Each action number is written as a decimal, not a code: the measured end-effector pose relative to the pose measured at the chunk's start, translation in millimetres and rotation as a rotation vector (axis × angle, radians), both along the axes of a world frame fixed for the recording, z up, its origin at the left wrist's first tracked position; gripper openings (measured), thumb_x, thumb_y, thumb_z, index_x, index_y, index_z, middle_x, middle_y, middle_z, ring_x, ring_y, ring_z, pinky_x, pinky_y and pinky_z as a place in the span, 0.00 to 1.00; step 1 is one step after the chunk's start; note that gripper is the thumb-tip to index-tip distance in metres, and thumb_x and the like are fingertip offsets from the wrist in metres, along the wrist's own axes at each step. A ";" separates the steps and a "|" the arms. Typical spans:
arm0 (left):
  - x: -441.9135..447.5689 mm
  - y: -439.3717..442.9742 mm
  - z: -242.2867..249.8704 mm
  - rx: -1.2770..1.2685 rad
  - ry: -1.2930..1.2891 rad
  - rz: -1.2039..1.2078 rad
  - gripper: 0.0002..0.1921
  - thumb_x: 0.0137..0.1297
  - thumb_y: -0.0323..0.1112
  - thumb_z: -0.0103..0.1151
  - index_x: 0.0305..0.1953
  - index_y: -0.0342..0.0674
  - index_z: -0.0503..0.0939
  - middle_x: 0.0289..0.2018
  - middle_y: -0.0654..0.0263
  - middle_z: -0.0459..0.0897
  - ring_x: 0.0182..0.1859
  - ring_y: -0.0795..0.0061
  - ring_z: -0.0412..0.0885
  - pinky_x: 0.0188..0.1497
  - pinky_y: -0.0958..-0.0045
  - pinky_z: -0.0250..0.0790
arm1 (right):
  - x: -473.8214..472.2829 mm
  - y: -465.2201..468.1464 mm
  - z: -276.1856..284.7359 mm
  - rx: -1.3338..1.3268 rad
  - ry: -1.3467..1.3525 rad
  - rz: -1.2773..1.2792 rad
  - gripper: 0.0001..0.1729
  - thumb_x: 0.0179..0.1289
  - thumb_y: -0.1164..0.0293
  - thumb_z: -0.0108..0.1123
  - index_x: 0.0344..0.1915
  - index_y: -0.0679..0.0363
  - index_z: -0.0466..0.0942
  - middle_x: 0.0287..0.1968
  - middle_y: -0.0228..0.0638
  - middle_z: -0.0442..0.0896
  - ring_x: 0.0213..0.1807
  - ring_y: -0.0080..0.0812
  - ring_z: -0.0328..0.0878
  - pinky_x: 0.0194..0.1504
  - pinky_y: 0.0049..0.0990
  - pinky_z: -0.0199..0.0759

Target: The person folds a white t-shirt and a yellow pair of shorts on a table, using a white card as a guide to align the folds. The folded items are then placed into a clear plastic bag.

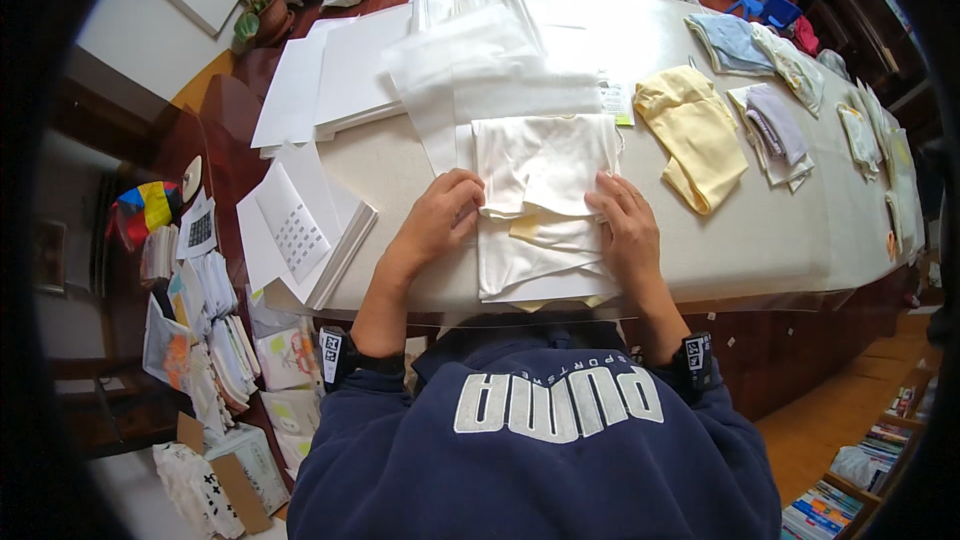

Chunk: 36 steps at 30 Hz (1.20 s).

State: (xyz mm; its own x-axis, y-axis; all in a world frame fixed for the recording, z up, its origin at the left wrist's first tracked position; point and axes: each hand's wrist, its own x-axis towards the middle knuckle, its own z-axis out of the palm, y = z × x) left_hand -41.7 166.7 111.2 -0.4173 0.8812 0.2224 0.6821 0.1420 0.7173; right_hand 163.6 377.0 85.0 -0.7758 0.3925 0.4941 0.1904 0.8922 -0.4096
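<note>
A white cloth garment lies partly folded in front of me, its upper part turned down over the lower part. My left hand pinches the left edge of the fold with curled fingers. At the right edge, my right hand grips the cloth, thumb side on top. A small pale yellow patch shows just below the fold. Under the garment, a sheet of white card sticks out towards me. Pale yellow cloth peeks out beneath the card at the table edge.
Translucent bags and white card stacks cover the table's far left. Nearer on the left, a printed label sheet rests on more card. Folded yellow trousers, a lilac garment and blue clothing lie to the right.
</note>
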 end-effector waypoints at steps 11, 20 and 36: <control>1.7 -0.1 33.0 -0.141 0.214 0.121 0.07 0.56 0.16 0.52 0.31 0.35 0.78 0.38 0.56 0.83 0.44 0.59 0.81 0.50 0.68 0.73 | 6.7 2.6 3.3 -0.131 0.134 -0.009 0.10 0.55 0.86 0.57 0.34 0.63 0.83 0.52 0.42 0.85 0.60 0.46 0.78 0.60 0.37 0.73; 19.5 102.4 15.1 0.168 0.105 0.297 0.19 0.69 0.25 0.44 0.58 0.27 0.74 0.60 0.40 0.74 0.66 0.45 0.69 0.71 0.56 0.59 | -58.0 9.7 50.5 -0.163 0.104 0.083 0.16 0.64 0.79 0.53 0.51 0.65 0.79 0.60 0.50 0.78 0.63 0.49 0.74 0.63 0.41 0.69; 25.8 66.4 -23.3 -0.370 0.327 0.317 0.54 0.63 0.69 0.53 0.76 0.33 0.46 0.77 0.44 0.43 0.80 0.53 0.37 0.80 0.58 0.31 | -71.4 14.9 1.5 0.002 -0.533 -0.087 0.35 0.76 0.51 0.34 0.77 0.53 0.53 0.81 0.43 0.45 0.82 0.38 0.36 0.80 0.35 0.28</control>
